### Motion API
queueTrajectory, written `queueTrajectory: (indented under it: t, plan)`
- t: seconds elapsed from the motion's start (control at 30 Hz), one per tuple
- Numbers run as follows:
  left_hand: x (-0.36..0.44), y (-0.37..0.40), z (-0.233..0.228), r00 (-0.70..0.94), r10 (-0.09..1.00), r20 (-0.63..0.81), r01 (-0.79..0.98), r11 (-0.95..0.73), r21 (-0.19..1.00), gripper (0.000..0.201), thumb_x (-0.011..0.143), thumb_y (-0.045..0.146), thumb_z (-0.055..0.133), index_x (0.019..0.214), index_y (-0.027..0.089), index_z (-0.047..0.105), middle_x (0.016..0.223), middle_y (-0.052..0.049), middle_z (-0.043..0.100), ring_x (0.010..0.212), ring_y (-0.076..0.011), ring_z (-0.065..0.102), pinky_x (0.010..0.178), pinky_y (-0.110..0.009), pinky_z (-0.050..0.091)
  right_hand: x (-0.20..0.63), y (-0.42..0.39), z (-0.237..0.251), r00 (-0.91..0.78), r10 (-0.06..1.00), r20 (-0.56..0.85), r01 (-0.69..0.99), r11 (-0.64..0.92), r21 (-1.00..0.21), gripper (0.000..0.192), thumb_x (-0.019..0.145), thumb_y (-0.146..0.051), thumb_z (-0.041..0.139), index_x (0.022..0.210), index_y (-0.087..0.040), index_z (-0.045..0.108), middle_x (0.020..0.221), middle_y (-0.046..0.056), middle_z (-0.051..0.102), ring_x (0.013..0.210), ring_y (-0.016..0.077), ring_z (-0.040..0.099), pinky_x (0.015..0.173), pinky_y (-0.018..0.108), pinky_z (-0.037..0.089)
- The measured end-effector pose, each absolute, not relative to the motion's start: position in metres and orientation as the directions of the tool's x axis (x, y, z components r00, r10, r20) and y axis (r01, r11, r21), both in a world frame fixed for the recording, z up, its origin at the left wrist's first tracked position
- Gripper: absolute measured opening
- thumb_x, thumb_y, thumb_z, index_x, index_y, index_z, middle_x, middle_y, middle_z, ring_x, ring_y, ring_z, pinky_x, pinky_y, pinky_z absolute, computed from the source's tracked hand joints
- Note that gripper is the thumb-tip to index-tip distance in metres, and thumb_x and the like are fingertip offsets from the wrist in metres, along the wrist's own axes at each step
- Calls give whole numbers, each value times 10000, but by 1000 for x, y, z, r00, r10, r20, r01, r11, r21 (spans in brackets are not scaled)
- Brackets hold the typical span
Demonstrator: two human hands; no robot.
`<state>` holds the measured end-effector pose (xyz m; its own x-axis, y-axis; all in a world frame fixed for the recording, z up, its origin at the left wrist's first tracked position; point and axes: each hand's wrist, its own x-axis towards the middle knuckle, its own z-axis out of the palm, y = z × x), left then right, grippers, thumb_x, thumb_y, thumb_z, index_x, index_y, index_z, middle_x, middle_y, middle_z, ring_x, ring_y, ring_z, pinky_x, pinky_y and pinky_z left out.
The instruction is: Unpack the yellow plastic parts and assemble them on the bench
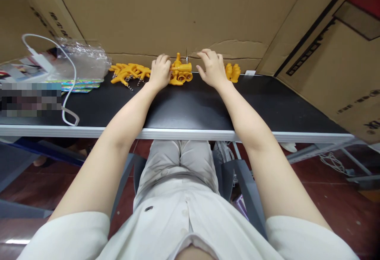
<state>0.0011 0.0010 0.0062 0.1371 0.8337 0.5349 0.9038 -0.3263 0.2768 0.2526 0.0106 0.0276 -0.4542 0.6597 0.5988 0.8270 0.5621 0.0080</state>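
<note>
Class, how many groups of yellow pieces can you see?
3: left group beside the left hand, middle group between the hands, right group beside the right hand. Hands may hide pieces.

Orange-yellow pieces (182, 67), black tabletop (190, 107)

Passage: front-middle strip of black tabletop (190, 109), continuing to right front corner. Obstructions: cardboard wall (142, 14) along back edge; yellow plastic pieces (181, 68), three groups, before it; left end, clear plastic bag (87, 60), white cable (75, 74) looping to front edge.
</note>
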Motion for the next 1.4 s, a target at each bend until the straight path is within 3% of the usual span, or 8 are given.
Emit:
queueTrajectory:
  t: [0.1,0.23,0.43,0.67,0.83,1.07,1.23,1.4]
  plan:
    - [7,-12,18,156,792,590,887,-375,270,328,1036,232,598,1346,278,693,1776,-131,471,1735,-394,259,1341,-629,292,236,-9,36,-518,644,564,807,587,71,591,1126,-359,399,1687,-231,533,1759,173,508,1645,406,425,1334,678,291]
    - [17,-22,29,183,772,609,894,-388,225,398,1065,139,487,1384,255,695,1839,-142,366,1705,-370,361,1316,-564,352,225,-14,35,-521,662,539,815,574,82,574,1137,-308,344,1655,-185,557,1697,187,583,1610,382,479,1373,670,212]
    - [15,-16,25,189,783,593,892,-389,229,368,1094,265,543,1430,252,692,1490,-164,664,1445,-399,621,1227,-516,445,231,7,22,-499,664,557,821,568,58,556,1171,-328,235,1553,-210,622,1532,187,706,1453,377,601,1336,695,269]
    - [8,-9,17,213,827,521,895,-380,236,364,1050,356,599,1358,238,753,1264,-145,776,1301,-403,695,1154,-499,512,231,14,23,-537,642,548,810,573,124,502,1176,-335,272,1436,-195,678,1437,208,729,1444,393,597,1355,750,223]
    - [15,-11,21,210,884,418,844,-379,379,291,1023,403,630,1150,199,794,1018,-102,779,1091,-343,764,1044,-453,573,231,7,29,-561,621,547,798,582,156,543,1159,-230,217,1440,-204,681,1414,172,724,1446,368,610,1393,731,131]
    - [15,-17,31,256,928,270,672,-372,641,390,1052,353,453,956,160,778,585,-43,526,658,-264,686,700,-422,590,237,-4,42,-560,636,530,807,563,177,590,1129,-182,203,1401,-241,724,1409,158,745,1472,362,592,1404,686,136]
    - [12,-9,24,246,893,378,695,-434,573,330,1054,373,499,958,189,755,596,-25,519,695,-236,668,775,-378,607,242,-3,42,-586,631,508,784,601,157,486,1160,-375,337,1481,-246,680,1507,172,700,1497,395,544,1354,679,250]
    - [9,-5,18,218,848,482,814,-431,390,291,1062,399,558,955,204,746,773,-66,657,993,-287,707,988,-386,567,240,0,37,-602,663,444,778,613,140,495,1175,-414,348,1464,-215,697,1502,195,700,1487,409,558,1327,708,273]
